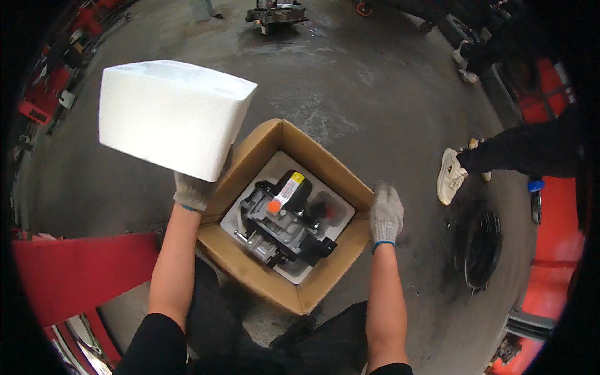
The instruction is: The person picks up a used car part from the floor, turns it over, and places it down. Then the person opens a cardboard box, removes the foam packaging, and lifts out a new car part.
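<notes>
- White foam block (pixel 169 119), between ten and eleven o'clock from the box: it's light and bulky, so I'd best hold it clear of the rim.
- My left hand (pixel 189 192), at ten, gripping the block from below; its fingertips are hidden.
- Cardboard box (pixel 250 275), in the middle, flaps open: best steadied gently.
- Grey-and-black machine part (pixel 281 228), inside the box, lying in a pale tray (pixel 279 164); I should knock nothing against it.
- My right hand (pixel 386 215), at three, curled beside the box's corner; I cannot tell whether it grips the edge.
- Someone's shoe (pixel 448 176), between two and three: I'd mind that foot.
</notes>
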The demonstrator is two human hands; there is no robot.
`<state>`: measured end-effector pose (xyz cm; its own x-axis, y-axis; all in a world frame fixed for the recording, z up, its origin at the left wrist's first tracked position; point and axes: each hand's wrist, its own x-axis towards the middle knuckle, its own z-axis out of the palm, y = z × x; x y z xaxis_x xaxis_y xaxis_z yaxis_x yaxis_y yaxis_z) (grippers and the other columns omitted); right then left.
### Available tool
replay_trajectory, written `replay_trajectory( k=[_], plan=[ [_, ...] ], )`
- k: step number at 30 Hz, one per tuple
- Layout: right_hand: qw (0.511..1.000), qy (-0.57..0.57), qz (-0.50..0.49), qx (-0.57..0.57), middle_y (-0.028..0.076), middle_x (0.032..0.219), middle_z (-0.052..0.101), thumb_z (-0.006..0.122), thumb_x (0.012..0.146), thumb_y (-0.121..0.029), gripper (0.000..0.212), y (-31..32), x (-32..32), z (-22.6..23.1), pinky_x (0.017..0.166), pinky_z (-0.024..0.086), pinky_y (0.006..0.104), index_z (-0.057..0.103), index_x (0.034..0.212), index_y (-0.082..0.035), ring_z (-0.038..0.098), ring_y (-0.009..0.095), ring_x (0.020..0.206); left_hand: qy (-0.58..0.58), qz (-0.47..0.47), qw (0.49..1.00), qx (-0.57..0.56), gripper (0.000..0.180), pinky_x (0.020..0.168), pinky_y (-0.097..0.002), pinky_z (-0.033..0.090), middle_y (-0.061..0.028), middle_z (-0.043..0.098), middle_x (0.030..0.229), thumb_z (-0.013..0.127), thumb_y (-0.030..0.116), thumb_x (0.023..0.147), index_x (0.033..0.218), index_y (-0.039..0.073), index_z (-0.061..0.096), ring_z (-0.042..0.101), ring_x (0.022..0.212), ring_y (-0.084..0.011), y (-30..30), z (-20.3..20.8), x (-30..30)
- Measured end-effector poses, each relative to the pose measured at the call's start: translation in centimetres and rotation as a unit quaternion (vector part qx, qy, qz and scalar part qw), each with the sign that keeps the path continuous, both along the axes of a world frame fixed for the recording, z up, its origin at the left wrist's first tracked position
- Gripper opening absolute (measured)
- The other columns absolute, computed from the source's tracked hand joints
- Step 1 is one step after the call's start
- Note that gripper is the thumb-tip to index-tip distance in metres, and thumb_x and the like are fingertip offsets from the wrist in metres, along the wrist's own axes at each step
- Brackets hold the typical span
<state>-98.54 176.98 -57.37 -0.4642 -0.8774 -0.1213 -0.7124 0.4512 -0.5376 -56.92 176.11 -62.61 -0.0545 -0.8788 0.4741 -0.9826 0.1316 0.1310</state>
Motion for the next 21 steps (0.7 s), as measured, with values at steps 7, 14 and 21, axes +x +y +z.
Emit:
replay_trajectory(
  k=[7, 14, 21],
  plan=[
    [1.0, -0.004, -0.021, 0.014, 0.022, 0.123, 0.068, 0.047, 0.099, -0.054, 0.057, 0.0, -0.4, 1.0, 0.097, 0.048, 0.0488, 0.067, 0.125, -0.007, 0.063, 0.041, 0.116, -0.034, 0.035, 0.997, -0.056, 0.05, 0.099, -0.0409, 0.053, -0.007, 0.061, 0.138, 0.071, 0.041, 0.089, 0.136, 0.025, 0.062, 0.058, 0.127, -0.0264, 0.5, 1.5, -1.2],
    [1.0, 0.006, -0.011, -0.005, 0.022, 0.12, 0.069, 0.047, 0.099, -0.055, 0.057, 0.0, 0.3, 1.0, 0.095, 0.048, 0.0488, 0.068, 0.123, -0.008, 0.063, 0.041, 0.114, 0.019, 0.029, 0.998, 0.052, 0.065, 0.105, -0.0425, 0.05, -0.0084, 0.053, 0.147, 0.065, 0.041, 0.095, 0.151, 0.019, 0.042, 0.053, 0.133, -0.0261, 1.8, 2.1, -0.5],
    [1.0, 0.01, -0.008, -0.022, 0.019, 0.117, 0.071, 0.047, 0.099, -0.051, 0.054, 0.3, 0.1, 0.8, 0.092, 0.049, 0.0478, 0.069, 0.12, -0.006, 0.065, 0.041, 0.109, -0.022, 0.015, 0.997, -0.073, 0.052, 0.11, -0.043, 0.043, -0.0068, 0.055, 0.147, 0.061, 0.041, 0.098, 0.145, 0.021, 0.055, 0.054, 0.133, -0.0264, 2.3, 4.4, -0.6]
  ],
)
